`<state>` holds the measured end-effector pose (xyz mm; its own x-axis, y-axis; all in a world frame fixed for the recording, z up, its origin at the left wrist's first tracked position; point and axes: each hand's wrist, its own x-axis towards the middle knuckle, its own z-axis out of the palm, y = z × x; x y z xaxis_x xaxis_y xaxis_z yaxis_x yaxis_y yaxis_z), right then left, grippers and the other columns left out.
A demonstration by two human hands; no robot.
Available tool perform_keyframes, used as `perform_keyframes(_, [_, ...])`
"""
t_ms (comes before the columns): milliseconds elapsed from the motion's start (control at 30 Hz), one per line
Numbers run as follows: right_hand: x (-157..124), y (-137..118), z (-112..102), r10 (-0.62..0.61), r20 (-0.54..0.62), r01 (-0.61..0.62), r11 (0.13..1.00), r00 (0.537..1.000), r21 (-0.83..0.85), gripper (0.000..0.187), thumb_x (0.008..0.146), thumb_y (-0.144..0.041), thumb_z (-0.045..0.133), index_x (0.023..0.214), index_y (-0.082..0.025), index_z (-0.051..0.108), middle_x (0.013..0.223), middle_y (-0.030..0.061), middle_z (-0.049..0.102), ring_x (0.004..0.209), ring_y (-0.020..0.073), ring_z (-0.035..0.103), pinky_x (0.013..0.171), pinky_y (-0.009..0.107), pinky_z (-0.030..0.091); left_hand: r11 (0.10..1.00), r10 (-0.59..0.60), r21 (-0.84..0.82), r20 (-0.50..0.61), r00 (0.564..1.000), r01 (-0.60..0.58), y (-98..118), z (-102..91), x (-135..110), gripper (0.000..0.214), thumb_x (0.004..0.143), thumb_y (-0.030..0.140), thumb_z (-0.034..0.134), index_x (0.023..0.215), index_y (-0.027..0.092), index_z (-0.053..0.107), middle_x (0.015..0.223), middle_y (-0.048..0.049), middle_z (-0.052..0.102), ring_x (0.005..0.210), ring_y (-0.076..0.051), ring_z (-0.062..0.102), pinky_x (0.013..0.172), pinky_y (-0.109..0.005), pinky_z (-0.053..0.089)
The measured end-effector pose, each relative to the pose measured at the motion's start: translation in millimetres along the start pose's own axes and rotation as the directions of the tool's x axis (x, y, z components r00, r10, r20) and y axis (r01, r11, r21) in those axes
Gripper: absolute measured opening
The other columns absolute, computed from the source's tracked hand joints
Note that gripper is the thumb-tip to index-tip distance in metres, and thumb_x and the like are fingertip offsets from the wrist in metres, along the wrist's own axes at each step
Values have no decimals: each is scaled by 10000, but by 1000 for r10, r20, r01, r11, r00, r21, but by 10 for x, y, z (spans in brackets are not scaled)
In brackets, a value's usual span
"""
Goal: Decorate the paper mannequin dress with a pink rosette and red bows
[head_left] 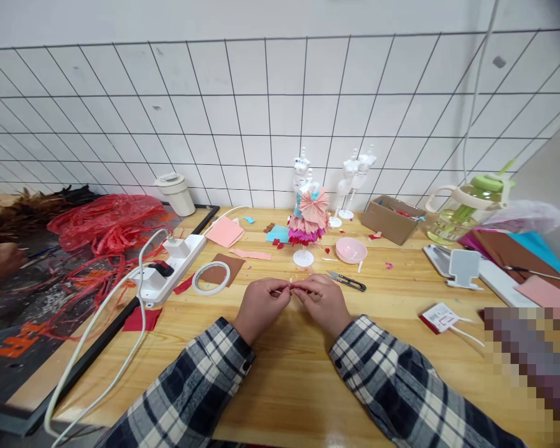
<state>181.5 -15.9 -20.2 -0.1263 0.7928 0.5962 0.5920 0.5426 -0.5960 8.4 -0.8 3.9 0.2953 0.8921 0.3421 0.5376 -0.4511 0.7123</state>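
My left hand (261, 305) and my right hand (324, 302) meet over the wooden table (401, 348), fingertips pinching a small folded strip of red-pink paper (295, 286) between them. Both sleeves are plaid. Just beyond the hands stands a small white mannequin (304, 211) wearing a dress of pink, teal and magenta folded paper. Small scissors (348, 282) lie right of my right hand. A roll of clear tape (211, 277) lies to the left on a brown paper piece.
A pink bowl (351, 250), two bare white mannequin stands (354, 180), a cardboard box (392, 219) and a green bottle (466, 208) sit behind. A white power strip (170, 267) with cable, red netting (105, 227), paper sheets (224, 232) and a phone stand (464, 267) surround the spot.
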Motion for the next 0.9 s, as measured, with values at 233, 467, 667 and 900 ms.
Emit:
perform_keyframes(233, [2, -37, -23, -7, 34, 9, 997, 999, -76, 148, 880, -261, 640, 973, -236, 752, 810, 37, 727, 781, 191, 652, 729, 333, 499, 999, 34, 2, 21, 999, -34, -32, 6, 13, 232, 819, 157, 573, 868, 207, 794, 835, -46, 792, 711, -162, 715, 656, -238, 503])
perform_keyframes(467, [7, -41, -25, 4, -10, -4, 997, 1000, -81, 105, 867, -258, 656, 897, -230, 753, 796, 31, 735, 769, 193, 657, 730, 340, 495, 998, 42, 45, 25, 999, -43, -15, 13, -4, 215, 835, 207, 585, 858, 208, 799, 807, -51, 789, 691, -164, 709, 642, -243, 487])
perform_keyframes(667, [3, -26, 3, 57, -21, -58, 998, 998, -38, 123, 865, -257, 632, 826, -227, 744, 788, 35, 737, 728, 188, 651, 705, 330, 490, 995, 12, 104, 32, 999, -15, 15, 11, -19, 195, 800, 213, 603, 737, 175, 783, 656, -39, 750, 570, -136, 640, 577, -228, 432])
perform_keyframes(900, [18, -38, 4, 120, 59, -120, 993, 991, -1, 111, 853, -231, 611, 815, -208, 713, 752, 30, 695, 671, 170, 604, 662, 303, 469, 997, -15, 80, 33, 999, 13, -1, 36, -30, 175, 771, 203, 605, 713, 168, 767, 623, -23, 729, 555, -125, 620, 564, -216, 415])
